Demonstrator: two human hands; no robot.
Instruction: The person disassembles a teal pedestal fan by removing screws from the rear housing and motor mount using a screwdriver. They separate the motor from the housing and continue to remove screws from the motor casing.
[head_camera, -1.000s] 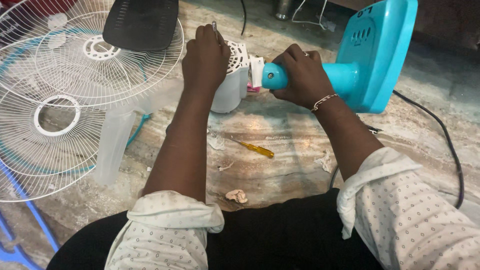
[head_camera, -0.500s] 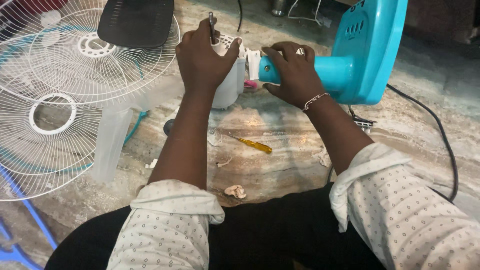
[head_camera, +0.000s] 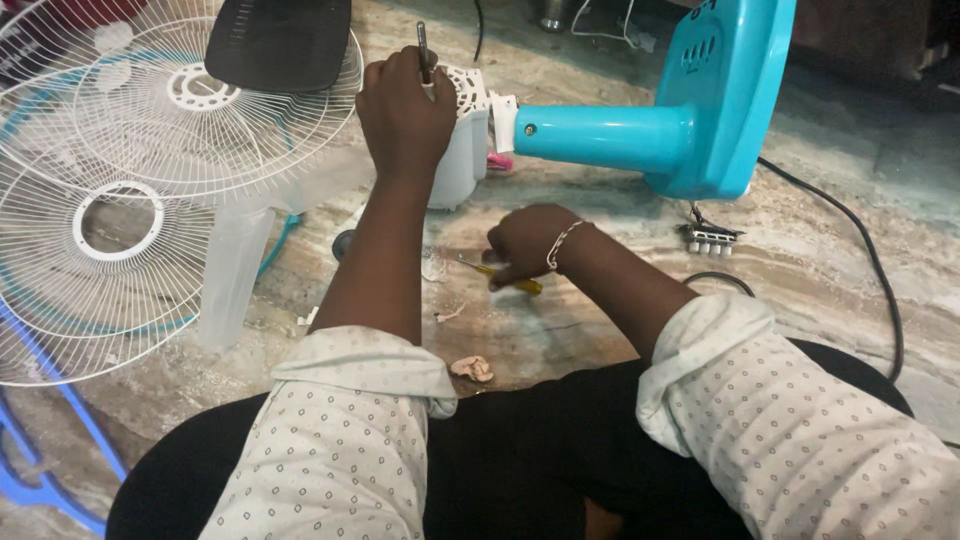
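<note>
My left hand (head_camera: 405, 105) is closed around a thin dark tool (head_camera: 423, 48), a screwdriver shaft by the look of it, tip end sticking up past the knuckles. That hand sits on top of the white motor housing (head_camera: 462, 140), far centre of the floor. The housing joins a white bracket (head_camera: 503, 122) at the end of the turquoise fan neck (head_camera: 605, 135), lying horizontally and running right into the turquoise fan base (head_camera: 735, 90), which stands on edge.

My right hand (head_camera: 528, 243) is down on the marble floor (head_camera: 800, 280), nearer me, fingers curled onto a yellow-handled screwdriver (head_camera: 500, 276). Contact clear; lifted or lying flat, can't tell, slight blur. Bracelet (head_camera: 562, 243) on that wrist.

Something small and pink (head_camera: 499, 162) just under the bracket. A crumpled beige scrap (head_camera: 472, 368) lies near my lap.

Left: white wire fan grilles (head_camera: 110, 230) stacked flat, translucent fan blade (head_camera: 232, 262) over their edge, dark motor cover (head_camera: 280, 40) on the far grille. Right: black power cord (head_camera: 860, 250) curving along the floor, small white terminal block (head_camera: 708, 238) below the base.
</note>
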